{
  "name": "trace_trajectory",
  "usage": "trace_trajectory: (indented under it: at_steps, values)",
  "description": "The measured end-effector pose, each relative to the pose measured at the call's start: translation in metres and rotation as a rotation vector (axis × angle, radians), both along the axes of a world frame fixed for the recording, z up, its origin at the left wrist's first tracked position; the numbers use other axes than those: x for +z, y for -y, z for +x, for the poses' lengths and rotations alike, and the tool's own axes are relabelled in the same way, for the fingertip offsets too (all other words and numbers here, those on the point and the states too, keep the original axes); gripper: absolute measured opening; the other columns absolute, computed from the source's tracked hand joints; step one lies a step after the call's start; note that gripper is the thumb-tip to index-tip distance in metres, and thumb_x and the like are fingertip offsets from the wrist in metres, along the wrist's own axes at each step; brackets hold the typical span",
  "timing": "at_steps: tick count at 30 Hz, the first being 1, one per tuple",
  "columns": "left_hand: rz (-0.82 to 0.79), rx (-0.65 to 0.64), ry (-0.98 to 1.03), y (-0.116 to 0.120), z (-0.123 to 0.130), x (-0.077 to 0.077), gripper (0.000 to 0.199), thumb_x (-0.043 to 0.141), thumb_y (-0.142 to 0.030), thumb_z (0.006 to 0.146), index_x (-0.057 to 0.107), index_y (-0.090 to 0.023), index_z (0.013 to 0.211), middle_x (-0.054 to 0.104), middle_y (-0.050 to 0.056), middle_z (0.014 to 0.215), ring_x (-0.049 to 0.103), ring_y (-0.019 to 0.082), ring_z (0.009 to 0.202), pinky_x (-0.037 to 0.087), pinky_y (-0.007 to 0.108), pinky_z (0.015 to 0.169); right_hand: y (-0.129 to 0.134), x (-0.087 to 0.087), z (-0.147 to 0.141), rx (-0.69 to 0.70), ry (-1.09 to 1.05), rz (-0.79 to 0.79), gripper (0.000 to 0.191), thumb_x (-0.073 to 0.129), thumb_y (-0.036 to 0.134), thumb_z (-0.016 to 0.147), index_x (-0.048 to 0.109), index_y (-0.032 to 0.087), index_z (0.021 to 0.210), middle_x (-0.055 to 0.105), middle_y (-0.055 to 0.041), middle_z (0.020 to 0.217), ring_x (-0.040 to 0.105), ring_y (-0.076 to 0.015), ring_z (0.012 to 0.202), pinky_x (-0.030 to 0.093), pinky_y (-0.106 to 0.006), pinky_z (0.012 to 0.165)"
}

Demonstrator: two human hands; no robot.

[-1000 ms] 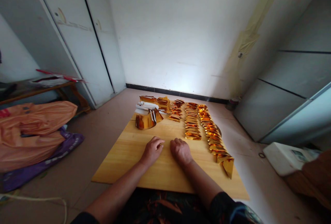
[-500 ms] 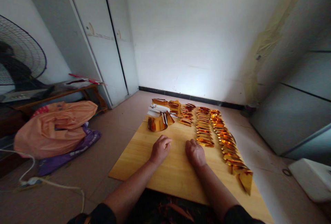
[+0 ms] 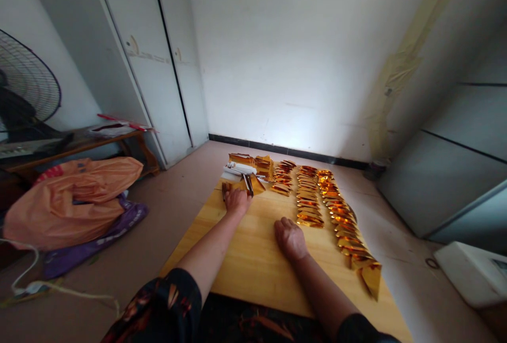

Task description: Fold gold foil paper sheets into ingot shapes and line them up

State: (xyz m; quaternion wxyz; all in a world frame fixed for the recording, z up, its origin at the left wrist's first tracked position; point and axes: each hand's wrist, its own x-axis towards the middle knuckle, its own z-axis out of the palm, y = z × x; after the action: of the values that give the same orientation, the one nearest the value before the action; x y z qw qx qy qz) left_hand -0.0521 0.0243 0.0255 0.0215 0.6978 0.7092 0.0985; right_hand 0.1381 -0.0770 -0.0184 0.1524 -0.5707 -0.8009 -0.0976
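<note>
Well, from where I stand, the left hand (image 3: pixel 238 202) reaches across the wooden board (image 3: pixel 253 264) to the loose gold paper (image 3: pixel 259 186) beside the white roll (image 3: pixel 241 169); its fingers bend down over the near side, and I can't tell whether they pinch any. The right hand (image 3: pixel 291 238) rests on the board, fingers curled in together, near the close end of the middle row of folded gold pieces (image 3: pixel 309 199)

A fan (image 3: pixel 29 76) stands at the left near a grey cabinet (image 3: pixel 114 31) — an orange bundle (image 3: pixel 79 200) overlapping a purple bag (image 3: pixel 69 262) — while a white box (image 3: pixel 469 274) sits far right beside a dark ring (image 3: pixel 426 261).
</note>
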Motion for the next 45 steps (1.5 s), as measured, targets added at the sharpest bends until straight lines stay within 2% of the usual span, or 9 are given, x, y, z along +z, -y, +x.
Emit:
trace_trajectory:
  at_steps: [2,7,12,19,29,34,39,42,45]
  values:
    - [-0.007,0.013,0.013,-0.001,0.001,-0.005,0.028,0.044,-0.031,0.087,0.068,-0.02,0.095,0.066,0.008,0.102,0.055,0.025,0.102,0.038,0.039,0.088,0.0,0.0,0.0,-0.002,-0.001,-0.004,0.018,0.047,0.014,0.088,0.061,0.018,0.076,0.059,-0.0029,0.078,0.048,-0.0121,0.069,0.027,-0.025,0.06]
    - [0.022,0.022,0.04,0.001,0.003,-0.013,0.036,0.054,-0.041,0.079,0.062,-0.021,0.108,0.062,0.011,0.112,0.051,0.028,0.108,0.038,0.043,0.088,0.0,0.001,-0.001,-0.006,0.006,-0.027,0.017,0.047,0.014,0.088,0.061,0.018,0.078,0.059,-0.0029,0.079,0.05,-0.0124,0.071,0.028,-0.025,0.06]
    - [0.055,-0.033,-0.013,0.0,0.001,-0.022,0.028,0.044,-0.027,0.085,0.066,-0.018,0.099,0.064,0.012,0.106,0.05,0.028,0.107,0.038,0.043,0.087,0.0,0.002,-0.001,-0.015,0.012,-0.034,0.018,0.046,0.015,0.088,0.062,0.018,0.079,0.059,-0.003,0.08,0.049,-0.0119,0.069,0.028,-0.025,0.06]
    - [0.078,-0.026,-0.009,-0.001,-0.004,-0.028,0.035,0.035,-0.014,0.087,0.068,-0.014,0.097,0.066,0.013,0.099,0.054,0.024,0.103,0.042,0.034,0.083,0.0,0.003,-0.002,-0.03,0.03,-0.051,0.016,0.048,0.015,0.087,0.062,0.018,0.08,0.06,-0.0033,0.08,0.051,-0.0126,0.07,0.028,-0.025,0.059]
    - [0.065,0.095,0.074,-0.001,-0.004,-0.027,0.024,0.044,-0.025,0.086,0.065,-0.018,0.095,0.065,0.007,0.1,0.06,0.02,0.093,0.046,0.026,0.071,-0.001,-0.001,-0.001,-0.024,0.033,-0.026,0.018,0.046,0.015,0.088,0.062,0.018,0.079,0.059,-0.0031,0.078,0.049,-0.0118,0.068,0.027,-0.025,0.058]
    - [0.057,0.06,0.111,0.007,-0.009,-0.022,0.023,0.045,-0.034,0.087,0.064,-0.021,0.09,0.063,0.005,0.1,0.059,0.019,0.093,0.045,0.025,0.071,0.0,0.002,-0.002,-0.028,0.026,-0.04,0.018,0.047,0.015,0.088,0.062,0.018,0.079,0.059,-0.0034,0.079,0.049,-0.0118,0.068,0.027,-0.024,0.058]
    - [0.042,0.0,0.083,0.021,-0.012,-0.012,0.022,0.048,-0.033,0.087,0.064,-0.019,0.093,0.061,0.007,0.105,0.06,0.02,0.092,0.045,0.025,0.069,0.001,0.003,-0.002,-0.024,0.014,-0.055,0.018,0.047,0.015,0.088,0.062,0.018,0.079,0.059,-0.0037,0.079,0.049,-0.0119,0.069,0.029,-0.023,0.059]
    - [0.082,0.01,0.061,0.029,-0.014,-0.009,0.028,0.041,-0.032,0.091,0.063,-0.018,0.101,0.061,0.009,0.106,0.061,0.02,0.092,0.045,0.025,0.069,0.0,0.001,-0.002,-0.022,0.006,-0.046,0.019,0.046,0.015,0.089,0.062,0.018,0.079,0.059,-0.0036,0.079,0.049,-0.0119,0.069,0.029,-0.023,0.059]
    - [0.137,0.06,0.08,0.036,-0.02,-0.006,0.03,0.039,-0.03,0.091,0.063,-0.016,0.101,0.061,0.01,0.106,0.061,0.019,0.088,0.045,0.025,0.066,-0.001,-0.001,-0.002,-0.028,0.013,-0.044,0.019,0.046,0.014,0.088,0.062,0.019,0.079,0.059,-0.0034,0.079,0.05,-0.0124,0.07,0.03,-0.024,0.059]
